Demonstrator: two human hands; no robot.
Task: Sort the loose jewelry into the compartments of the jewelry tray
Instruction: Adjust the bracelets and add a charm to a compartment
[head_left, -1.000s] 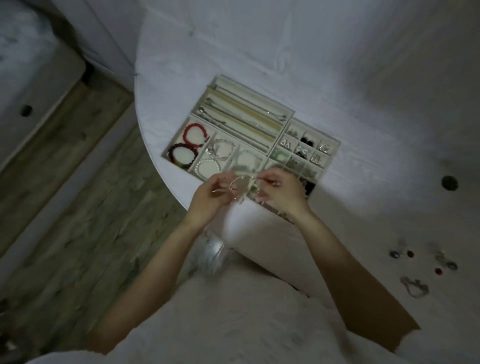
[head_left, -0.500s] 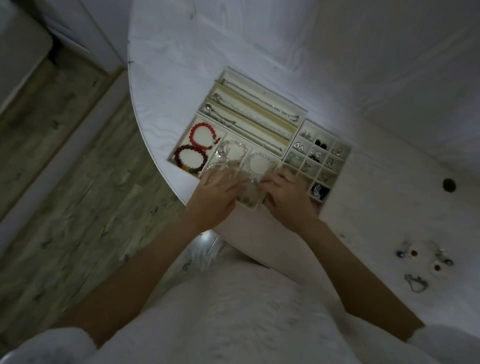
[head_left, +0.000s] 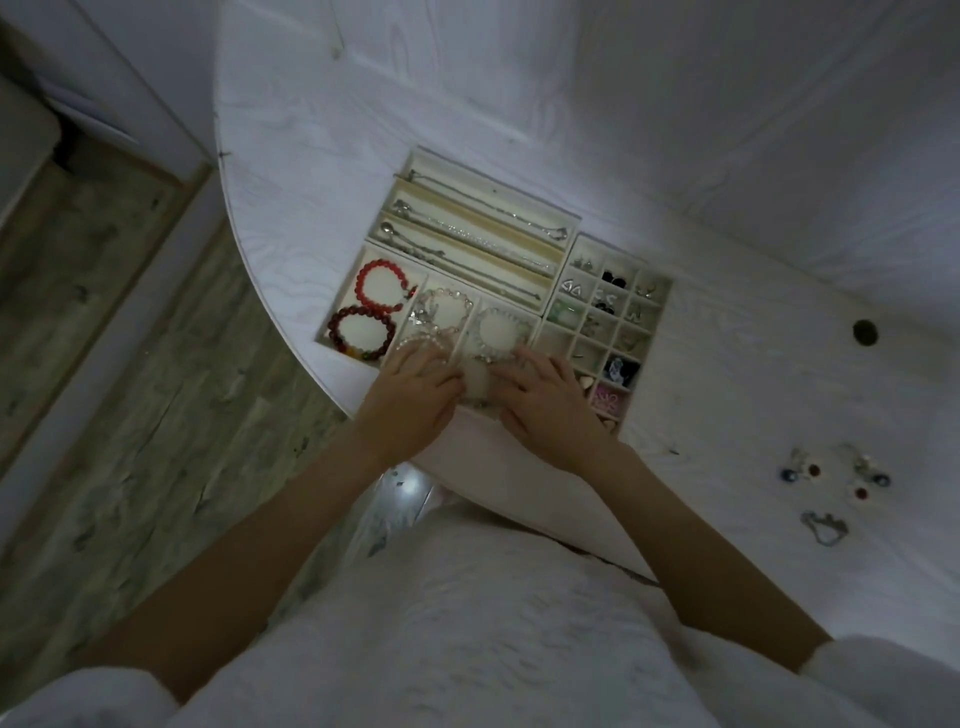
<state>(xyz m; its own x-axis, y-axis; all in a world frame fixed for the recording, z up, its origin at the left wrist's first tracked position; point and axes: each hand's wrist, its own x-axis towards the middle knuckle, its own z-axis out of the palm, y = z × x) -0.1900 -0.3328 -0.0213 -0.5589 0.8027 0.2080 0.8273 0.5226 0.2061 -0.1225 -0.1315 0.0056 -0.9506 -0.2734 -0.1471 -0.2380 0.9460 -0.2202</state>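
White table (head_left: 322, 171): cream jewelry tray (head_left: 550, 249), red bead bracelets (head_left: 371, 312).

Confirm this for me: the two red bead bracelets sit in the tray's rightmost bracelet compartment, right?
Not quite. The head view shows the two red bead bracelets in the leftmost bracelet compartment of the tray, not the rightmost; that one holds a pale bead bracelet.

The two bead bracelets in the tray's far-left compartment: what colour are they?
Red: the upper bracelet brighter, the lower bracelet darker. Head view.

white round table (head_left: 322, 119), wood-plank floor (head_left: 130, 415), white garment (head_left: 467, 639)
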